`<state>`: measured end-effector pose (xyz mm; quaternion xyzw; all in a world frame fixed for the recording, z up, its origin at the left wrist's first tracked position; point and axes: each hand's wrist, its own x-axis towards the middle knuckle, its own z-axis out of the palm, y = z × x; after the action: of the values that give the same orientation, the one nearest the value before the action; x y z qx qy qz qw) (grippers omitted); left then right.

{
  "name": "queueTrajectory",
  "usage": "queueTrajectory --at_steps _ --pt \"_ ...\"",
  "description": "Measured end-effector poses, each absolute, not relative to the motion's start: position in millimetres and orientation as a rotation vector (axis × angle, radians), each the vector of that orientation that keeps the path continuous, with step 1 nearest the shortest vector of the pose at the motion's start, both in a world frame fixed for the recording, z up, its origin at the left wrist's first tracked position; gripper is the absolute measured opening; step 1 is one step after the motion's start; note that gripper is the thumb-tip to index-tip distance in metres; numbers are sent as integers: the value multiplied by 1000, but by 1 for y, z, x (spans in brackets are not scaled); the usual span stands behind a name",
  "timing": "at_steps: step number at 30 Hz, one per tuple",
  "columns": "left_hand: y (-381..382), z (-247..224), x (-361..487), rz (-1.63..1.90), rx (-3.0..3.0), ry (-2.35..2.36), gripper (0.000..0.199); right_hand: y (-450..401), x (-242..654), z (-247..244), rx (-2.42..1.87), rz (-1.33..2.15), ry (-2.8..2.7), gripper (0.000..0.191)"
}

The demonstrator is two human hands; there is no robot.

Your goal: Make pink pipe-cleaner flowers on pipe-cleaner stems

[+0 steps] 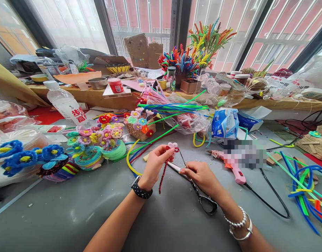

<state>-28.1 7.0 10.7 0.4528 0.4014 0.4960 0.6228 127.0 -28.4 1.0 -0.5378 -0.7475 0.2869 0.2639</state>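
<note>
A small pink and dark red pipe-cleaner flower (172, 147) is pinched between the thumb and fingers of my left hand (158, 161). From it a dark red fuzzy stem (163, 178) hangs down below that hand. A thin dark strand (181, 156) runs from the flower to my right hand (202, 177), whose closed thumb and fingertips grip its lower end. Black-handled scissors (208, 205) lie on the grey table (111, 213), partly beneath my right hand, with the blades pointing up and left.
Finished fuzzy flowers (108, 134) and a plastic bottle (65, 103) stand at left. A pink glue gun (237, 171) with a black cord lies right of my hands. Loose pipe cleaners (302, 185) spread at far right. A blue tissue pack (225, 122) sits behind.
</note>
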Motion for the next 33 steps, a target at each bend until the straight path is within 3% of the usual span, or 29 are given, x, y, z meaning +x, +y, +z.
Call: queueTrajectory --at_steps 13,33 --pt "4 11 -26 1005 895 858 19 -33 120 -6 -1351 906 -2072 55" --pt "1 11 -20 1099 1076 873 23 -35 106 -13 -1336 927 -1924 63"
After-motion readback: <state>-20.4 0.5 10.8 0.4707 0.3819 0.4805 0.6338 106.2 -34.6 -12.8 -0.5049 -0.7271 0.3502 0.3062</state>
